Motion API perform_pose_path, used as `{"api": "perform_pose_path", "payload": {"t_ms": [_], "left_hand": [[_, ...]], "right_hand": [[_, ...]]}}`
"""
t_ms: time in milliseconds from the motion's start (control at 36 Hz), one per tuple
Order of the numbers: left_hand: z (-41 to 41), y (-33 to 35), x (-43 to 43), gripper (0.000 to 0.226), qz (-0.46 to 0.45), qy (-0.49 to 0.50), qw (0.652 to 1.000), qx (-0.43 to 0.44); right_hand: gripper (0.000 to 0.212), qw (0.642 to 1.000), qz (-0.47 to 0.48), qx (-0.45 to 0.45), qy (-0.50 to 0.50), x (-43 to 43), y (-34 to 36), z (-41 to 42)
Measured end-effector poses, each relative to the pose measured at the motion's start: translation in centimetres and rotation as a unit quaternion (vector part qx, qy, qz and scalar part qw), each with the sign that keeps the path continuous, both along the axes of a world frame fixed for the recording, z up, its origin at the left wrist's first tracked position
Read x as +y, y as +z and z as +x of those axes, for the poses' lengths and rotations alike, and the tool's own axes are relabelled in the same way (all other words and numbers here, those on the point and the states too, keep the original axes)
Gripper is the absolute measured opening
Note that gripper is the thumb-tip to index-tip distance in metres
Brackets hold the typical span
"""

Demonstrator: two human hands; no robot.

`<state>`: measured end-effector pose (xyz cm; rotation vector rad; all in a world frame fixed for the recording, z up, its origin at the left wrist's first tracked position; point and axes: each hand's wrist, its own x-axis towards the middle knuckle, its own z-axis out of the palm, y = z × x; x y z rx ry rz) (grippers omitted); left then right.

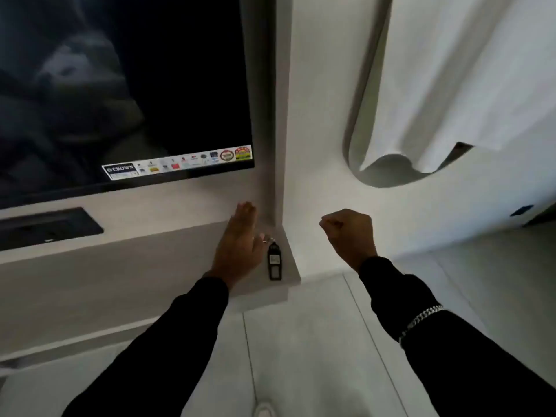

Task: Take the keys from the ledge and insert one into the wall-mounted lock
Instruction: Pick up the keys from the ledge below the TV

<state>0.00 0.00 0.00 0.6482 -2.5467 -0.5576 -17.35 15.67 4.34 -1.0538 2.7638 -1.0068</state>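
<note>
The keys' black rectangular tag (275,262) lies flat on the pale ledge (168,239), close to its right corner. A metal ring and the keys at the tag's far end are mostly hidden under my left hand (240,242). That hand rests flat on the ledge, fingers extended, its thumb side touching the ring. To the right of the ledge my right hand (350,233) hovers in the air as a closed fist with nothing in it. I see no lock in this view.
A dark television screen (126,85) hangs on the wall above the ledge. A black recessed panel (48,227) sits in the ledge at the left. A white curtain (451,79) hangs at the upper right. Pale floor tiles (301,341) lie below.
</note>
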Motion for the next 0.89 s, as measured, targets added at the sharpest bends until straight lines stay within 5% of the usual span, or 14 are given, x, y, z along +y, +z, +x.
{"api": "perform_pose_path", "payload": {"t_ms": [194, 278, 361, 528, 694, 889], "left_hand": [[1.7, -9.1, -0.9, 0.063, 0.074, 0.069, 0.976, -0.190], [1.6, -10.4, -0.3, 0.069, 0.020, 0.082, 0.975, -0.207], [1.1, -10.5, -0.3, 0.075, 0.009, 0.093, 0.974, -0.207], [0.9, -10.9, -0.4, 0.078, 0.015, 0.093, 0.972, -0.213], [0.9, -11.0, -0.5, 0.078, 0.006, 0.093, 0.970, -0.225], [1.1, -10.8, -0.4, 0.073, 0.002, 0.062, 0.971, -0.229]], "right_hand": [[0.024, 0.989, 0.072, -0.132, 0.008, -4.3, -8.5, 2.6], [0.024, 0.982, 0.073, -0.172, -0.009, -5.6, -10.4, 2.9], [0.056, 0.979, 0.119, -0.165, -0.002, -6.9, -11.1, 3.4], [0.062, 0.967, 0.178, -0.181, 0.006, -7.7, -11.0, 2.7], [0.043, 0.958, 0.191, -0.212, -0.009, -6.8, -10.7, 1.0], [0.014, 0.906, 0.016, -0.417, -0.066, -4.2, -9.0, 0.8]]}}
